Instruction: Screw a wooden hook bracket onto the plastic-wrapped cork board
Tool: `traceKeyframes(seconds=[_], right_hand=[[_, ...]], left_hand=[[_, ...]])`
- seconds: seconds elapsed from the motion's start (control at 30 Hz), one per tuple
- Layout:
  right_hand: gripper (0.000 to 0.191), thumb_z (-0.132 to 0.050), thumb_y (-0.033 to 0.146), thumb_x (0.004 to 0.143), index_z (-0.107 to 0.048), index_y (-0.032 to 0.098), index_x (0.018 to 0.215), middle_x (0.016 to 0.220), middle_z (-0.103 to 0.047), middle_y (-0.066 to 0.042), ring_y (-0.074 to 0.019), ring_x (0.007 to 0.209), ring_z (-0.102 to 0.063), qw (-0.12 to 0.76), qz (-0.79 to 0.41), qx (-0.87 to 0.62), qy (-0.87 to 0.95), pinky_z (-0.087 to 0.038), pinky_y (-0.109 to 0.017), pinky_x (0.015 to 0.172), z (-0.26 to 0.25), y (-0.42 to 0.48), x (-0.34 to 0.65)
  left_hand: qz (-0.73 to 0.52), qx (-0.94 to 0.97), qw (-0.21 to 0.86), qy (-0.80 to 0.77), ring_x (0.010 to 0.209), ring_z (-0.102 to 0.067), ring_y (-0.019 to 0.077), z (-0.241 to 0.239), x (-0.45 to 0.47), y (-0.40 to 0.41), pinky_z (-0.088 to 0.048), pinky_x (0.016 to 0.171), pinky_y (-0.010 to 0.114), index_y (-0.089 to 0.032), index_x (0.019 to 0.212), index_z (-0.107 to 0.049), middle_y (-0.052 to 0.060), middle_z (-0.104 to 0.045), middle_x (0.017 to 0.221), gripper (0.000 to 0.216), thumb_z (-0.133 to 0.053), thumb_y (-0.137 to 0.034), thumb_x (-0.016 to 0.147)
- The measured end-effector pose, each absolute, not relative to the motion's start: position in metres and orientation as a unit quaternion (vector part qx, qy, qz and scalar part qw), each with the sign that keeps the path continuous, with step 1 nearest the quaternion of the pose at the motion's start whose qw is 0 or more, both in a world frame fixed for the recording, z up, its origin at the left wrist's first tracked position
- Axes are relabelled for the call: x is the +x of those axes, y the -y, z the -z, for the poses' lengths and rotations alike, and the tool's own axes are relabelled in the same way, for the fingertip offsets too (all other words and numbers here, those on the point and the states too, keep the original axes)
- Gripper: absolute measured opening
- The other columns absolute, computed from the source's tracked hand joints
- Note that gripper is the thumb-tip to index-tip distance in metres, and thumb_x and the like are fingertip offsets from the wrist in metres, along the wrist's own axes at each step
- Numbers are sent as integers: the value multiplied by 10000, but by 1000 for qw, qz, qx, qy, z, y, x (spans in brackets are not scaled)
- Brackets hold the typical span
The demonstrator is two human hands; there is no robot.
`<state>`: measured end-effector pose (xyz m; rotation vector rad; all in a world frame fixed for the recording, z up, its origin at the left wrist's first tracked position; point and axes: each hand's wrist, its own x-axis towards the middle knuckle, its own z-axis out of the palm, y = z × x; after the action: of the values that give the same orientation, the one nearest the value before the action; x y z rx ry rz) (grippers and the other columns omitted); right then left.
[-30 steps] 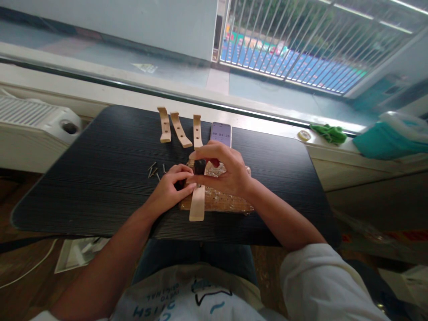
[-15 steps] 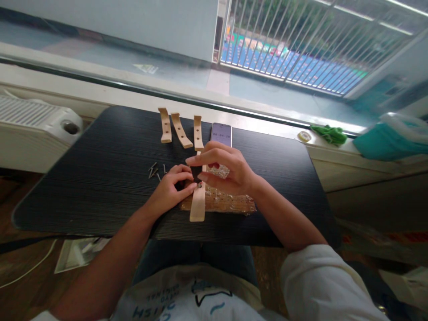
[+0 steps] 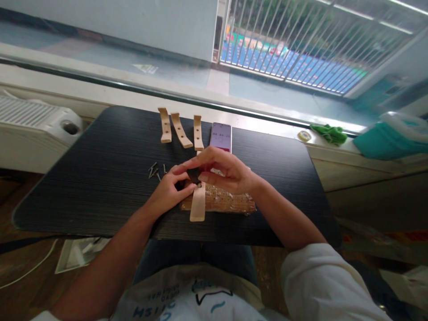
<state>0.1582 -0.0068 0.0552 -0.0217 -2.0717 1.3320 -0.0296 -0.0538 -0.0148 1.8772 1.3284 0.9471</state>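
A pale wooden hook (image 3: 197, 207) lies lengthwise across a brown block (image 3: 230, 203) in clear plastic wrap. My left hand (image 3: 172, 187) is closed at the hook's left side, its thumb tip beside a screw (image 3: 199, 184) in the strip; part of its grip is hidden. Above that screw, my right hand (image 3: 227, 171) pinches a short black screwdriver (image 3: 193, 174) between thumb and fingers. The screwdriver's tip cannot be made out. Several loose screws (image 3: 153, 170) lie left of my left hand.
At the table's far side lie three more wooden hooks (image 3: 181, 130) with holes, and a phone (image 3: 221, 136) showing a timer. The black table (image 3: 83, 178) meets a window sill holding a tape roll (image 3: 304, 136), green cloth (image 3: 330, 134) and teal container (image 3: 377, 140). A white radiator (image 3: 40, 125) stands left.
My right fingers have shifted left and turned round the black screwdriver, which now tilts more. More of the phone shows. My left hand and the hook have stayed put.
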Motion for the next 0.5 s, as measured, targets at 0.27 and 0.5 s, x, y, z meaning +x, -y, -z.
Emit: traceKeyframes(seconds=[0.27, 0.5], right_hand=[[232, -470, 214, 945, -505, 161, 1169, 1147, -639, -82, -131, 1141, -615, 349, -534, -18, 770, -521, -234, 879, -55, 9, 157], [260, -449, 278, 949, -467, 140, 1169, 1183, -619, -109, -129, 1113, -620, 316, -538, -52, 779, -513, -249, 885, -57, 10, 157]], left_hand=[[-356, 725, 311, -501, 934, -596, 256, 13, -29, 54, -513, 862, 400, -195, 743, -692, 61, -674, 929, 203, -597, -372, 773], [-358, 717, 299, -518, 934, -598, 266, 13, -29, 54, -509, 875, 396, -203, 735, -684, 54, -667, 865, 202, -608, -389, 757]])
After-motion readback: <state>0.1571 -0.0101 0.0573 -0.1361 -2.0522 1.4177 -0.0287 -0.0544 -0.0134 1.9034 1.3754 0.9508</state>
